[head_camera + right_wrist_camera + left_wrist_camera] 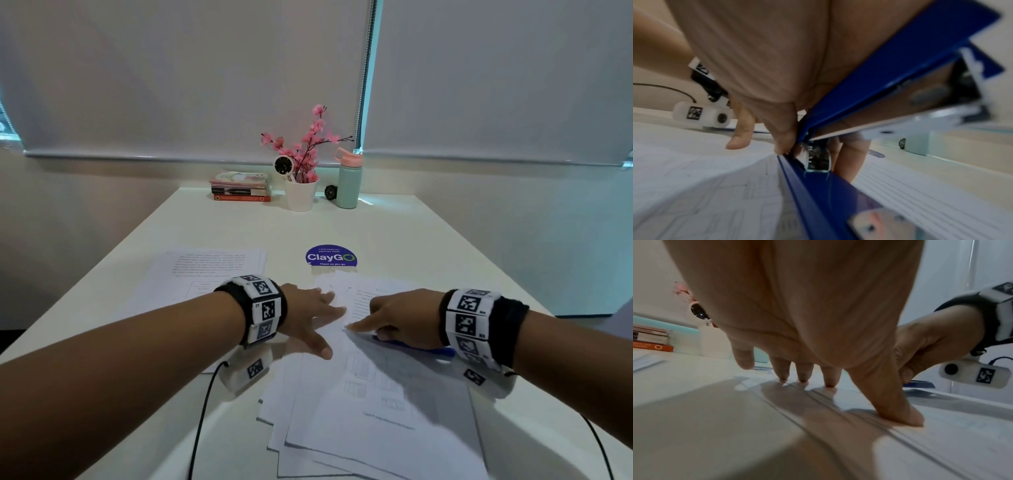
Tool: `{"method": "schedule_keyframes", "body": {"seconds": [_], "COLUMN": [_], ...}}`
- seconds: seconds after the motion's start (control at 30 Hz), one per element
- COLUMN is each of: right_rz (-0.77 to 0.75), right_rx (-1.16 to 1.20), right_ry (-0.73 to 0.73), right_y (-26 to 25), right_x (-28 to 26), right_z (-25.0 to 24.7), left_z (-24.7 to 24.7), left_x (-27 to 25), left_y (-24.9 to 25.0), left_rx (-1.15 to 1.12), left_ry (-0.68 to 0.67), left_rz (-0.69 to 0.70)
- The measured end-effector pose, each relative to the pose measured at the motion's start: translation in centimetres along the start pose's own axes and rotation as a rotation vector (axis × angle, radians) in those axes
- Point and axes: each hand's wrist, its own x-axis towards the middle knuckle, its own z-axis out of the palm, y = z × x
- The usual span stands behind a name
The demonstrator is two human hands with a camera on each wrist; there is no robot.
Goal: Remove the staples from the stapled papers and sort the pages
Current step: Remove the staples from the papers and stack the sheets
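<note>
A fanned pile of printed white pages [376, 404] lies on the table in front of me. My left hand [313, 317] lies flat on the pile's upper left part, fingers straight and spread, the fingertips [830, 382] and thumb pressing the paper [920, 451]. My right hand [394, 317] grips a blue stapler [421, 347], its index finger stretched towards the left hand. In the right wrist view the stapler [869, 91] is hinged open, its lower blue arm lying along the paper [694, 178]. No staple is visible.
A second stack of printed pages [205, 274] lies at the left. A round blue ClayGo sticker [331, 256] sits beyond the pile. At the table's far edge stand books [240, 186], a white pot of pink flowers [301, 193] and a green bottle [348, 181].
</note>
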Motion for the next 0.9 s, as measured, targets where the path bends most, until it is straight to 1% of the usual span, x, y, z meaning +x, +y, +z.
{"method": "schedule_keyframes", "body": {"seconds": [0.13, 0.2, 0.4, 0.5, 0.7, 0.83, 0.9], "right_rz": [-0.014, -0.009, 0.016, 0.011, -0.019, -0.106, -0.16], "right_rx": [-0.116, -0.126, -0.138, -0.135, -0.146, -0.178, -0.21], "right_ry": [-0.039, -0.049, -0.064, -0.024, 0.138, 0.168, 0.14], "right_y": [-0.7, -0.7, -0.5, -0.7, -1.6, -2.9, -2.3], "right_x": [0.1, 0.3, 0.6, 0.6, 0.4, 1.9, 2.3], "right_z": [-0.1, -0.2, 0.3, 0.7, 2.6, 1.8, 1.0], "left_z": [-0.3, -0.4, 0.3, 0.4, 0.5, 0.4, 0.3], "left_x": [0.3, 0.5, 0.7, 0.8, 0.7, 0.7, 0.8], "left_y": [0.2, 0.4, 0.8, 1.0, 1.3, 1.1, 1.1], "left_rx": [0.043, 0.072, 0.072, 0.114, 0.175, 0.126, 0.107], "left_ry": [-0.037, -0.036, 0.071, 0.093, 0.097, 0.11, 0.096], "left_rz": [0.015, 0.012, 0.023, 0.022, 0.073, 0.096, 0.089]}}
